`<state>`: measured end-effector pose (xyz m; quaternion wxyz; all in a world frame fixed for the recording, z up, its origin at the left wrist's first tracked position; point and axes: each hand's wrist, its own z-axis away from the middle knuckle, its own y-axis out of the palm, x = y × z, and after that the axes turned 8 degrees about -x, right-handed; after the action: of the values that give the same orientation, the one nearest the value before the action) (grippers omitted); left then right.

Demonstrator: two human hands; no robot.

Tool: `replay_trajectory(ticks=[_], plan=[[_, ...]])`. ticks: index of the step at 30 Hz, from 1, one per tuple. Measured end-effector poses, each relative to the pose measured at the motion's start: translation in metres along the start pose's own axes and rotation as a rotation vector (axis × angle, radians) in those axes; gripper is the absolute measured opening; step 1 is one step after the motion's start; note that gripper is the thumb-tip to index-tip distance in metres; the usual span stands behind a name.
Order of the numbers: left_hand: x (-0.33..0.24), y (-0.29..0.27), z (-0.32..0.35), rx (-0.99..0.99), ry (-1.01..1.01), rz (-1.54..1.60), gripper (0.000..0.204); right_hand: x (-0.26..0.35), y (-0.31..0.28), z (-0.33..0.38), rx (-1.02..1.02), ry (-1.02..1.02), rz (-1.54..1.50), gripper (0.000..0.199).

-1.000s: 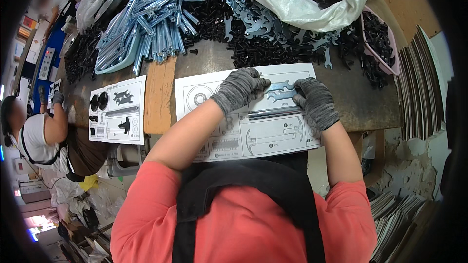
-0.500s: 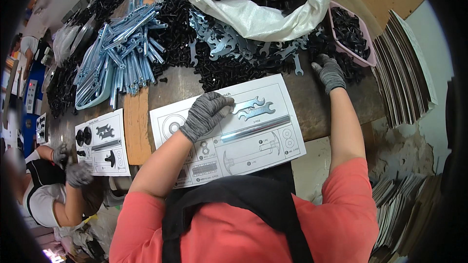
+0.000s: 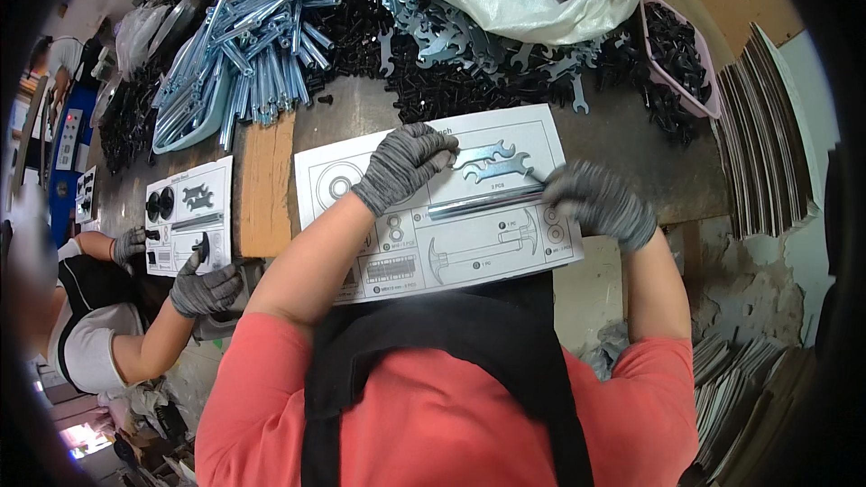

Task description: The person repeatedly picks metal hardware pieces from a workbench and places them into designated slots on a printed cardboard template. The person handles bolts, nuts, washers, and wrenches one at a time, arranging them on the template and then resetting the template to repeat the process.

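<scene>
A white printed card (image 3: pixel 532 129) lies at the table's near edge before me. Two flat silver open-end wrenches (image 3: pixel 499 167) and a shiny metal tube (image 3: pixel 483 204) rest on it. My left hand (image 3: pixel 397 167), in a grey knit glove, pinches the left end of the upper wrench. Over the card's right edge is my gloved right hand (image 3: pixel 603 203), fingers curled near the tube's right end. Whatever those fingers hold is hidden beneath them.
Silver tubes (image 3: pixel 262 45) overflow a pale tray at left. Black bolts (image 3: pixel 433 95) and loose wrenches (image 3: pixel 442 32) lie beyond the card, below a white sack (image 3: pixel 532 13). A pink basket (image 3: pixel 711 106) holds black parts. At left, a co-worker's gloved hand (image 3: pixel 206 287) is beside another card (image 3: pixel 221 243).
My right hand has come from the black parts beside the pink basket to the card's right edge. My left hand stays at the wrenches. The co-worker's hands have moved, and the view has shifted.
</scene>
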<state>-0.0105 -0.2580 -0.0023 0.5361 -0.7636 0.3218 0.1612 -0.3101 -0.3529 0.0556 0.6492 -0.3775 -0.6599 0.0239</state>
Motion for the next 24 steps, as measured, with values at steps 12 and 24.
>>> replay_trajectory(ticks=[12, 24], plan=[[-0.002, 0.0, 0.004, -0.036, -0.011, 0.002, 0.02, 0.024, 0.047, 0.006, 0.26, 0.275, 0.57, 0.038], [0.005, 0.004, 0.006, -0.04, 0.01, -0.014, 0.022, 0.035, -0.02, -0.089, -0.341, -0.025, 0.321, 0.029]])
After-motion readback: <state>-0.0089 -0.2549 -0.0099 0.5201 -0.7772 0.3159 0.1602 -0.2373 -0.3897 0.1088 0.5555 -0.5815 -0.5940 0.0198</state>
